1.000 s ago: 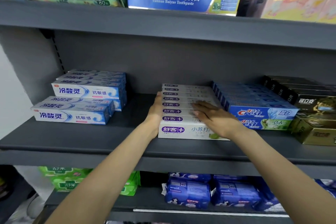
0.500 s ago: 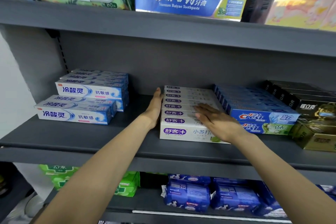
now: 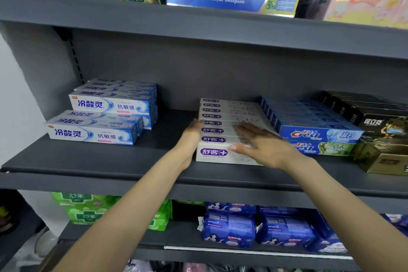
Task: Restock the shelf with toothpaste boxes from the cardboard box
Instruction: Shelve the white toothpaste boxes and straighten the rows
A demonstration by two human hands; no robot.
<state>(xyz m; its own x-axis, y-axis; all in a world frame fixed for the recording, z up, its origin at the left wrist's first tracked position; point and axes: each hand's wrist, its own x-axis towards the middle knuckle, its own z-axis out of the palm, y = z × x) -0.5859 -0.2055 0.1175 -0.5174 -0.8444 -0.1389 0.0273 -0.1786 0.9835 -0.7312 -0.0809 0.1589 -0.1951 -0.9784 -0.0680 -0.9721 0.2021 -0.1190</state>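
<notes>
Grey metal shelving fills the whole view, and the middle shelf point(image 3: 92, 161) is where everything's going on. Going left to right: two stepped stacks of blue-and-white toothpaste boxes point(image 3: 92, 132) sit at the left end, then there's a bare gap, then the row of white toothpaste boxes with purple logos point(image 3: 215, 139) that both hands are on.

The left hand point(image 3: 191, 139) is flat and open against the row's left end, palm pressing on the short ends of the boxes, not wrapped around anything. The right hand point(image 3: 262, 146) lies open too, fingers spread over the top of the front boxes, thumb at the front face. So nothing is actually gripped, it's more of a squaring-up press.

The bit that matters: each box has its long axis running left-right along the shelf, and they're lined up one behind another toward the back wall. The left palm meets them end-on, so I'd guess any push from it slides them rightward, toward the blue Crest boxes point(image 3: 318, 134) sitting just beside the row. Further right are gold and black boxes point(image 3: 379, 139).

Cardboard supply box isn't in view at all.
</notes>
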